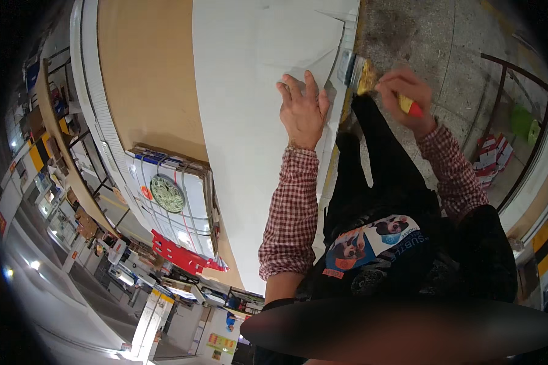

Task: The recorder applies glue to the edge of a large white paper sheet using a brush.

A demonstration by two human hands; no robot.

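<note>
Head view: left hand (302, 109) lies flat, fingers spread, on a white panel (256, 121). Right hand (405, 97) has fingers clamped around a yellow-and-red tool handle (409, 107) just beside the panel's edge, above the concrete floor (432, 36).

One wide fisheye view from the person's head looks steeply down along the body, close to the hands. The large white flat panel (256, 91) runs from 12 toward 6 o'clock, grey concrete floor (444, 36) fills 1 o'clock, and straight edges bow toward the dark rim.
</note>
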